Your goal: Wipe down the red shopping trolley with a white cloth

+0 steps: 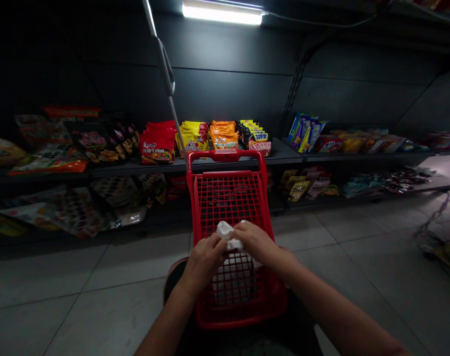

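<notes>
Shelves (284, 154) of dark metal stretch across the view beyond the grip, stocked with bright packets. Red, yellow and orange noodle packs (195, 141) stand in rows straight ahead of the hands. Pale floor tiles (99, 291) spread below the shelves and to both sides of the grip. A red plastic shopping cart (225, 157) stands directly under the hands, its grid walls and rounded rim forming a deep basket, with a long metal pole (166, 74) rising behind its far left corner.

Both bare forearms (165, 321) reach forward from the bottom of the view and converge over the cart. The left hand (204, 262) and right hand (256, 242) curl toward each other, fingers bent and nearly closed, and between them they pinch a crumpled white tissue (227, 235). It is soft and creased, bunched into a small wad, and its top pokes out above the fingers. It sits over the cart's grid, right where the two hands meet. Whether it is paper or cloth is hard to tell.
</notes>
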The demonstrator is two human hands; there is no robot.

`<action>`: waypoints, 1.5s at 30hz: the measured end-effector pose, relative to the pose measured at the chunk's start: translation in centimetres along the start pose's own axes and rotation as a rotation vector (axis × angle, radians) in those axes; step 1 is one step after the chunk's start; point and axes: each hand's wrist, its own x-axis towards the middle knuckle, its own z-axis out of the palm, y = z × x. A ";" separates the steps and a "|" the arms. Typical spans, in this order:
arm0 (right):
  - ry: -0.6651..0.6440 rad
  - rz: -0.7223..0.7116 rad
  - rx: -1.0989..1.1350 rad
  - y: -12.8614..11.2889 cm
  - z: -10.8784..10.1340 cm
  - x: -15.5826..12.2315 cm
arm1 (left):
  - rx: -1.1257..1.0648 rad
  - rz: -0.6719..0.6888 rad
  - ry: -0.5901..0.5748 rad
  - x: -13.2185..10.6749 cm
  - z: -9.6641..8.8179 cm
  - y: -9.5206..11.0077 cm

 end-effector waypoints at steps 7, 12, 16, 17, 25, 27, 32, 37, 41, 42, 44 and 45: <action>0.082 0.315 -0.193 1.8 -2.4 -2.3 | -0.002 0.024 -0.033 0.1 -0.1 0.2; 0.000 -0.133 -0.066 -0.8 1.8 1.3 | 0.017 0.092 0.018 0.0 0.9 -0.2; -0.016 -0.219 -0.157 3.3 1.1 4.0 | 0.040 0.096 -0.020 0.2 0.7 -0.2; 0.025 -0.195 -0.189 4.9 0.4 4.7 | 0.044 0.096 -0.030 0.3 0.6 -0.2; 0.262 0.019 -0.173 5.5 1.2 6.5 | 0.057 0.123 0.008 0.4 1.2 -0.4; 0.137 -0.188 -0.107 3.1 3.0 4.9 | 0.037 0.141 0.040 0.3 1.5 -0.6; 0.003 -0.452 -0.140 3.1 3.3 4.6 | 0.043 0.158 0.017 0.5 1.9 -0.8; 0.186 -0.288 -0.274 8.9 -0.6 11.5 | 0.065 0.139 -0.006 0.8 1.7 -0.9; 0.420 0.033 -0.295 10.0 -1.6 14.3 | 0.047 0.137 -0.004 0.7 1.6 -0.9; 0.424 0.049 -0.277 9.4 -1.2 14.0 | 0.044 0.140 -0.002 0.6 1.6 -0.9; 0.349 -0.049 -0.230 7.2 0.2 12.7 | 0.046 0.142 -0.011 0.6 1.7 -0.9; 0.286 -0.142 -0.213 5.9 1.0 11.8 | 0.049 0.138 -0.020 0.7 1.8 -0.9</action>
